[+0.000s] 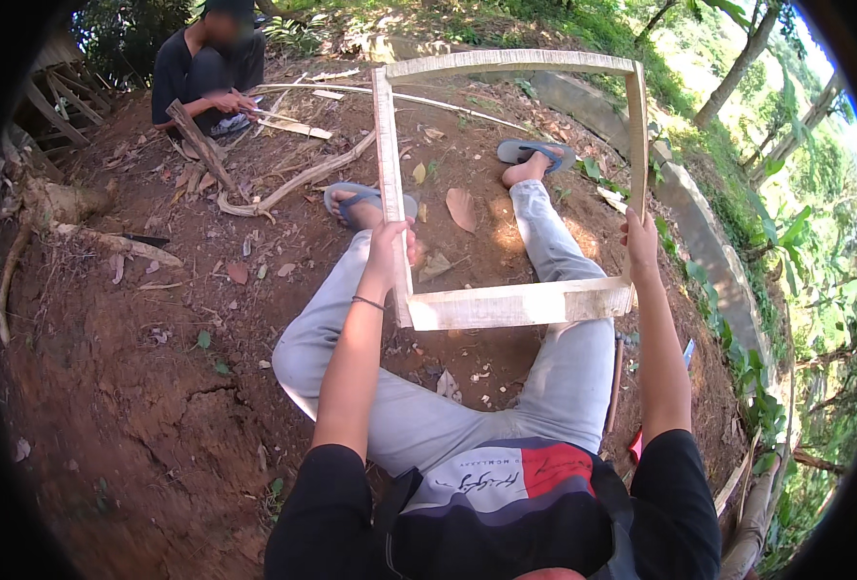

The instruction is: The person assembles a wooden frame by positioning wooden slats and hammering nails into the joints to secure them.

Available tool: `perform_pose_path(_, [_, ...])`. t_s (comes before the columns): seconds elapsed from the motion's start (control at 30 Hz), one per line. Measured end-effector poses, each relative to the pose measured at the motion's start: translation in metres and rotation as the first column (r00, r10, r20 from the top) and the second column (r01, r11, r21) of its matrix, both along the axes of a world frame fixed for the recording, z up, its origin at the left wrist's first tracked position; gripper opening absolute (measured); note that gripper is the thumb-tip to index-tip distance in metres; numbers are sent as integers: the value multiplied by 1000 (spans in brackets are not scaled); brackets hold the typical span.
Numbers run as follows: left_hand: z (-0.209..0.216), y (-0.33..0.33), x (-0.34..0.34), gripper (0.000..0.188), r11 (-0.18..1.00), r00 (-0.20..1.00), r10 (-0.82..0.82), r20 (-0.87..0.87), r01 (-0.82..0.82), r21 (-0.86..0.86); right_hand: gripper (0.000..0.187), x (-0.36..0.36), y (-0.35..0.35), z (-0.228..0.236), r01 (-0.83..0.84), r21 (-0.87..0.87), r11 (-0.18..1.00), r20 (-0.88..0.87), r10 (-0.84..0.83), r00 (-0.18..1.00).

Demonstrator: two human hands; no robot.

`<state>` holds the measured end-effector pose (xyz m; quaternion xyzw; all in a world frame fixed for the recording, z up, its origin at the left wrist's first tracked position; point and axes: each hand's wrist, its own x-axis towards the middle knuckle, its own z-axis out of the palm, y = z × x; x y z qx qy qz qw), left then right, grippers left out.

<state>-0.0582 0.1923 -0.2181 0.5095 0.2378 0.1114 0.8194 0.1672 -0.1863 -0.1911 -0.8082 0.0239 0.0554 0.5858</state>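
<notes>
Wooden frame [520, 305], four pale slats, held up over the person's spread legs. Its open middle shows soil, dry leaves and part of a sandaled foot [532, 164]. Near slat crosses in front of the right knee in this view; cannot tell if it touches.

Left of the frame, brown soil [158, 387] spreads wide, scattered with leaves. Beyond its far left corner: crooked branch [303, 184], then a crouching co-worker [217, 77], well apart. Right side tighter: stone edging [728, 251] curves down past the right arm, green slope behind it.

Both arms reach forward from the lower edge, elbows nearly straight. Left hand [392, 249] closed round the left slat, above the near corner, fingers curled to the inner side. Right hand [641, 246] at the right slat, roughly level with the left, fingers narrow, gripping the wood.
</notes>
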Motion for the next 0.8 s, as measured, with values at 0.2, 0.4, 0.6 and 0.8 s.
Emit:
perform_pose_path(0.2, [-13, -1, -2, 32, 991, 996, 40, -73, -49, -123, 28, 10, 2, -16, -55, 3, 998, 21, 55, 998])
perform_pose_path(0.4, [-21, -7, -1, 32, 995, 994, 31, -105, -41, -93, 24, 18, -17, -7, -219, 71, 973, -31, 222, 975])
perform_pose_path(0.6, [-15, 4, -5, 40, 989, 989, -4, 150, 26, -142, 40, -20, -17, 126, -599, 163, 784, 146, 582, 800])
perform_pose_path(0.8, [-7, -17, -2, 53, 953, 959, -13, 283, 97, -286, 56, -80, 11, 237, -625, 111, 773, 274, 580, 767])
